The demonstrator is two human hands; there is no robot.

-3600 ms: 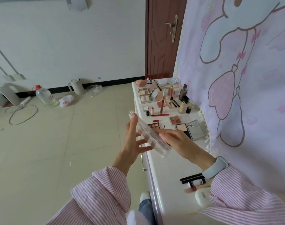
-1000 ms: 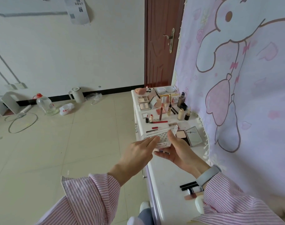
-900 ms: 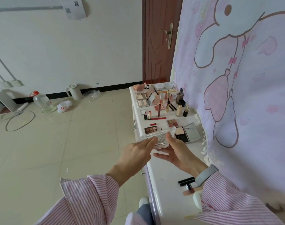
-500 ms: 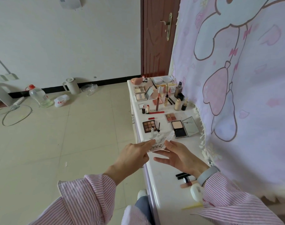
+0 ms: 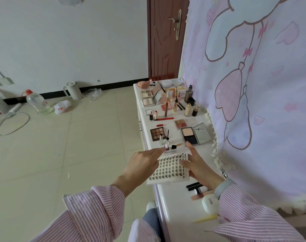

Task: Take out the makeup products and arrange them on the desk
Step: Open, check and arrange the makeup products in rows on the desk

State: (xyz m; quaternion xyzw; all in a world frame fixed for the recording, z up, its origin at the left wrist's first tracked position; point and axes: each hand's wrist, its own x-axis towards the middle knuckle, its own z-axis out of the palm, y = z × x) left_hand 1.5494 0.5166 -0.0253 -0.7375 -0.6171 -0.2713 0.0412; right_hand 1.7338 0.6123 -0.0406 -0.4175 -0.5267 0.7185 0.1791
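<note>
White card: lash tray [image 5: 168, 167] lies flat on the white desk [image 5: 175, 203], near its front edge, both hands on it
Writing: black letters "XOY" can be read on the tray's right strip, by the right thumb; the rest of that strip is too small to read
Lash rows: small dark clusters in a grid, too many and too fine to count
Left hand [image 5: 143, 165]: fingers straight, laid flat along the tray's left edge, forefinger reaching past its far left corner; it grips nothing
Right hand [image 5: 199, 165]: fingers spread and nearly straight, resting on the tray's right side, forefinger raised beyond the far right corner; no grip shown
Beyond the tray: one brown eyeshadow palette [image 5: 157, 134], one open powder compact [image 5: 196, 136] with its mirror lid laid back, one small pink four-pan palette [image 5: 181, 123]
Just past the tray's far edge: one purple-capped vial [image 5: 167, 145], one mascara wand [image 5: 167, 134], one short brush [image 5: 175, 146]
Nearer than the tray, by the right wrist: two black pencils [image 5: 194, 186], one tube with a black-and-white label [image 5: 199, 190] that cannot be read, one white oval case [image 5: 209, 205], one yellow stick [image 5: 203, 219]
Far end of the desk: many more palettes, bottles and tubes, too crowded to count
Floor left of the desk: one clear water jug [image 5: 38, 103] with a red cap, one white kettle [image 5: 73, 90]
Right of the desk: pink cartoon curtain [image 5: 253, 84]
</note>
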